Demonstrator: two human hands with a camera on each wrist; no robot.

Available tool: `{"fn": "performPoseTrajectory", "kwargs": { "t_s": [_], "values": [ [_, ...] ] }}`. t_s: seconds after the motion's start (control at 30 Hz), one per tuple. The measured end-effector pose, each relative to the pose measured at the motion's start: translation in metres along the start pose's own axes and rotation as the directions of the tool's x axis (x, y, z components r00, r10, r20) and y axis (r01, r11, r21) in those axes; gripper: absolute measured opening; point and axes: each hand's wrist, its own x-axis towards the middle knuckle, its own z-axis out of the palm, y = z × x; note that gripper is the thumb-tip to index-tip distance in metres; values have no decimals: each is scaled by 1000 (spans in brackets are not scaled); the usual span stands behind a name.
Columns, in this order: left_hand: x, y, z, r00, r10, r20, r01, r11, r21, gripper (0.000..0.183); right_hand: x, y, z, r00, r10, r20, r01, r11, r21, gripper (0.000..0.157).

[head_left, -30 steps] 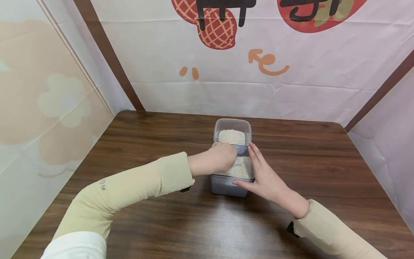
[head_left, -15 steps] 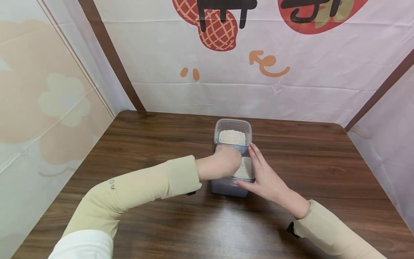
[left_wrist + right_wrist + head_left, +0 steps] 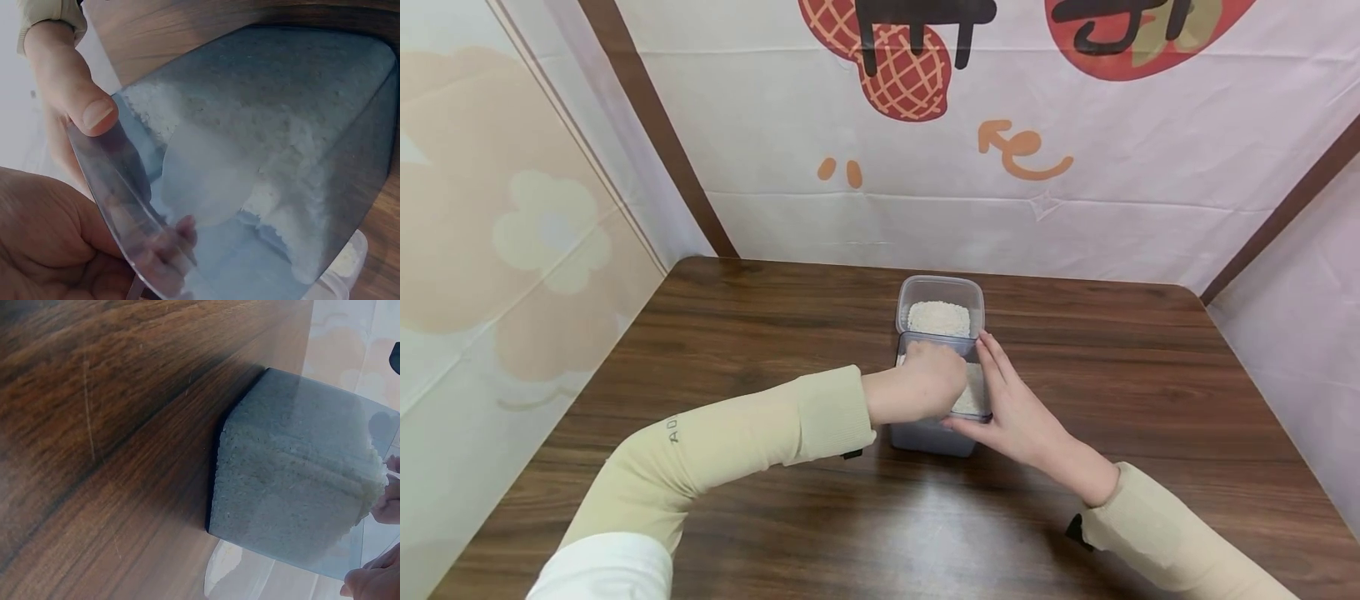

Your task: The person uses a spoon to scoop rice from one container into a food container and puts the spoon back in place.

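Note:
A blue-grey tinted container [image 3: 932, 439] filled with white rice [image 3: 287, 475] stands on the table. My left hand [image 3: 931, 382] is over its mouth, knuckles up, and grips a translucent scoop [image 3: 209, 175] whose rounded bowl meets the rice in the left wrist view; from the head the scoop is hidden under the hand. My right hand [image 3: 1018, 412] holds the container's right side, with the thumb across the near wall below the rim and the fingers reaching to the far right corner. Directly behind stands a clear container [image 3: 940, 289] with a lower heap of rice [image 3: 938, 317].
Both containers are on a dark brown wooden table [image 3: 805, 308], the rear one close to its back edge. A printed white cloth backdrop [image 3: 760, 142] hangs behind, and more cloth [image 3: 512, 275] hangs along the left side.
My left hand has moved right across the tinted container's mouth, over more of the rice. My right hand and both containers have stayed in place.

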Motion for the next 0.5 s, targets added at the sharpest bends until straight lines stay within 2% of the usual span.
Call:
{"fn": "performPoseTrajectory", "kwargs": {
  "t_s": [0.2, 0.5],
  "values": [
    [2, -2, 3, 1000, -3, 17, 3, 1000, -24, 29, -2, 0, 1, 1000, -5, 0, 5, 1000, 11, 103],
    [-5, -8, 5, 997, 25, -76, -30, 998, -63, 17, -5, -2, -1, 1000, -5, -10, 5, 1000, -4, 104]
  ]
}}
